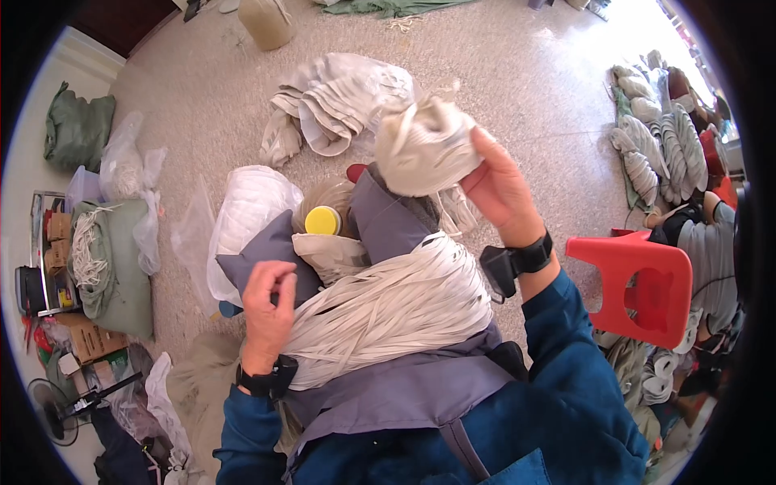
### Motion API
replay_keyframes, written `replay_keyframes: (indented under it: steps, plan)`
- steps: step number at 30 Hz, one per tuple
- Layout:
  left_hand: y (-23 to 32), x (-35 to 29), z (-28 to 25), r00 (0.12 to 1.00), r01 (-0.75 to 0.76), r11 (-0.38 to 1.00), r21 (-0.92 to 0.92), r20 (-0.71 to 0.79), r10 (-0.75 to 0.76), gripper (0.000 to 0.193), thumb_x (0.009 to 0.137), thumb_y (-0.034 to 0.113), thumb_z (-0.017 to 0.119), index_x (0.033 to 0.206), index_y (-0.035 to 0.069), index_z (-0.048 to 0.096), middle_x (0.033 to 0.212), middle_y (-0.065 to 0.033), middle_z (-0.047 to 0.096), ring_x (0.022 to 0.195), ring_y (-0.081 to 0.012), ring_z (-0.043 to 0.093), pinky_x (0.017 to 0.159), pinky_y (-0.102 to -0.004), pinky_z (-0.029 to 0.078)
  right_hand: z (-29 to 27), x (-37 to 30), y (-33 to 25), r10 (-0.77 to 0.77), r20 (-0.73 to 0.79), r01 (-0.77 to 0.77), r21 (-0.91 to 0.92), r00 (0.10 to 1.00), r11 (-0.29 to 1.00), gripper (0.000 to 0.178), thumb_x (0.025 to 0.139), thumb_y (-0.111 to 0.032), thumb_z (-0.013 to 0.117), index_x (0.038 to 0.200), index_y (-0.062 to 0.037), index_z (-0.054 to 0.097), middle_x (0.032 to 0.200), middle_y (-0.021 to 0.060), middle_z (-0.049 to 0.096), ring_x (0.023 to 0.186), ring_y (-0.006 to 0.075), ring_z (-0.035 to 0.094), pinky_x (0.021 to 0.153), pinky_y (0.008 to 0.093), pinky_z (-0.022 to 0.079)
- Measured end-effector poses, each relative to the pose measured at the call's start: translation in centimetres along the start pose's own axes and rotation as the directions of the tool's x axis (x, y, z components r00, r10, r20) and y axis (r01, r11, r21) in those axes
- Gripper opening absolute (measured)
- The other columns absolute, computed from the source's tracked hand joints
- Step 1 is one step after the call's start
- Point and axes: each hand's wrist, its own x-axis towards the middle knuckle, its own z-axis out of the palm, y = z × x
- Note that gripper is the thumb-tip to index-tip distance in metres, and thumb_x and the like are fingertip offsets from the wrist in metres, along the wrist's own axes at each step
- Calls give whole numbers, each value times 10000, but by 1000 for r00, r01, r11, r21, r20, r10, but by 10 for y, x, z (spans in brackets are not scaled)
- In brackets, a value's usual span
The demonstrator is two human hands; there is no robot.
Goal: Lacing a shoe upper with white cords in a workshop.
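Observation:
My right hand [505,190] is raised ahead of my lap, its fingers and thumb gripping the edge of a rounded cream fabric piece [424,149] with a gathered, cap-like shape. Over my lap lies a thick hank of off-white flat strips [396,303], spread across a grey apron [388,404]. At its left end my left hand [269,311] is held with curled fingers, thumb and forefinger close together; anything between them is too small to tell. A yellow round lid [322,221] and a folded cream cloth piece [331,255] sit just beyond the hank.
A stack of cream fabric pieces [347,101] lies on the floor ahead. A white roll in plastic [255,202] stands to the left, a red plastic stool [634,283] to the right. Fabric bundles [655,137] line the right side; a green sack [121,259] and small fan [52,412] are left.

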Motion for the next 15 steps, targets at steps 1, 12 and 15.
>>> replay_keyframes:
  steps: [1,12,15]
  plan:
    - [0,3,-3,995,-3,999,37,-95,7,134,907,-14,643,1038,-7,670,961,-73,632,730,-154,600,639,-272,488,-5,-1,-4,-7,-56,7,10,998,1000,492,1034,-267,580,1429,9,477,1388,143,597,1278,253,585,1130,432,439]
    - [-1,71,33,960,-242,961,133,175,217,477,788,34,733,1241,18,583,1180,-157,557,1049,-316,586,874,-393,497,33,-7,-16,83,300,-81,-20,950,997,475,1013,-196,607,1432,-10,482,1382,141,597,1288,272,572,1134,486,412]
    - [-18,77,39,925,-363,822,439,276,261,603,712,59,770,1270,-10,553,1228,-177,517,1146,-356,528,944,-424,457,67,-11,-13,124,357,-120,-34,926,992,447,1007,-179,616,1392,24,512,1302,171,638,1200,286,631,1082,470,471]
